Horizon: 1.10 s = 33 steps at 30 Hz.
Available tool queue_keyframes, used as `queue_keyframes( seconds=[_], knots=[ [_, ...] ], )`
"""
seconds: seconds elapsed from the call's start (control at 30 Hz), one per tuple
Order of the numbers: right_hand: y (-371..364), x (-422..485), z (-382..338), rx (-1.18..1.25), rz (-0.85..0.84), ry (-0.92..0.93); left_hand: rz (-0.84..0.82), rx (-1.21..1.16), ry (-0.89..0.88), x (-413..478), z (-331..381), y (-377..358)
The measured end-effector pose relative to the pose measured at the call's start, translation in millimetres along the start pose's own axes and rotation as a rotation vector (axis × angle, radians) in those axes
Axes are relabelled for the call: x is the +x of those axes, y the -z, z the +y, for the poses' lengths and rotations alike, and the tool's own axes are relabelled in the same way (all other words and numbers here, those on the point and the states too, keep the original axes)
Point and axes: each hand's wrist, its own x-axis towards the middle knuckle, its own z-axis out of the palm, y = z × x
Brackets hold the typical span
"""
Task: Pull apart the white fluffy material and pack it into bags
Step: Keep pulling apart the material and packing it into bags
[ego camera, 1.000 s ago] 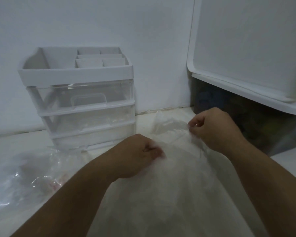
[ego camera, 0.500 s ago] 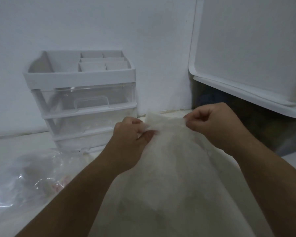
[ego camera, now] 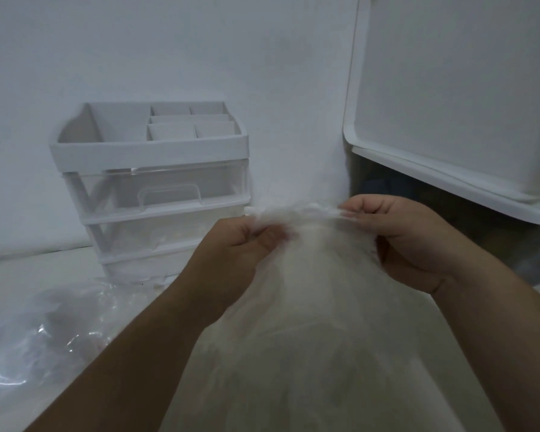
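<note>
Now my left hand (ego camera: 240,247) and right hand (ego camera: 399,241) each pinch the top edge of the white fluff (ego camera: 309,322), held up just right of the drawer unit (ego camera: 156,188). I'd pull sideways slowly, evenly, so it thins into a tuft rather than tearing ragged.
</note>
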Motion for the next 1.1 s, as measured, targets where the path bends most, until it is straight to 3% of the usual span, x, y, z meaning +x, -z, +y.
queue_keyframes(
  seconds=[0.17,0.27,0.33,0.63,0.93,1.1],
  knots=[
    [-3.2,-8.6,-15.7,0.21,-0.026,-0.056,0.106,0.013,-0.024,3.6,5.0,3.7],
    [-8.8,-10.7,-15.1,-0.071,-0.055,-0.102,0.118,0.027,-0.023,3.4,9.0,4.1],
    [-10.2,-8.3,-12.0,-0.197,0.027,-0.081,0.115,0.036,-0.007,4.0,9.0,3.6],
    [-10.6,-5.9,-11.7,-0.231,0.113,-0.049,0.156,-0.203,0.156,6.1,10.5,7.7],
    [-11.6,-6.2,-10.3,-0.217,0.061,-0.002,0.346,-0.029,-0.051,1.5,18.8,1.7],
    [-6.8,-11.1,-7.9,-0.264,-0.152,-0.126,0.439,0.115,-0.291,-5.1,32.2,1.2]
  ],
)
